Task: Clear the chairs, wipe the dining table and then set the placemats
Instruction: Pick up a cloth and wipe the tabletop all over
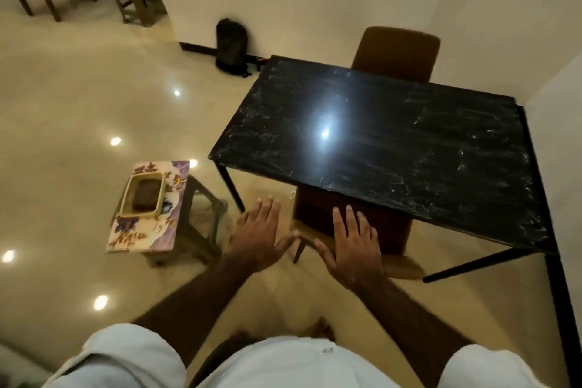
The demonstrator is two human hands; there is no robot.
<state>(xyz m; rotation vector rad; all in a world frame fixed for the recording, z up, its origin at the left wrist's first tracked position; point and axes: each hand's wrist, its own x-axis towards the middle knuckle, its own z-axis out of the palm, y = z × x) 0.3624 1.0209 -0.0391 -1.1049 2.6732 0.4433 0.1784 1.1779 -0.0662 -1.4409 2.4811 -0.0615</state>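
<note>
Our left hand (pixel 261 233) and our right hand (pixel 356 246) are both spread, with straight fingers, and they hold nothing. The right hand lies over the backrest of the near chair (pixel 390 230), which is pushed under the counter (pixel 378 135); we cannot tell if it touches. The left hand is just beside the chair, at 9 o'clock of it. We judge the chair stiff and rather heavy, but its thin legs should slide on the glossy floor (pixel 78 104), so the top edge of the backrest seems the best hold, with both hands. At 10 o'clock of the left hand the placemats (pixel 141 236) lie on a stool (pixel 201 230), under a cream tub (pixel 138 215).
</note>
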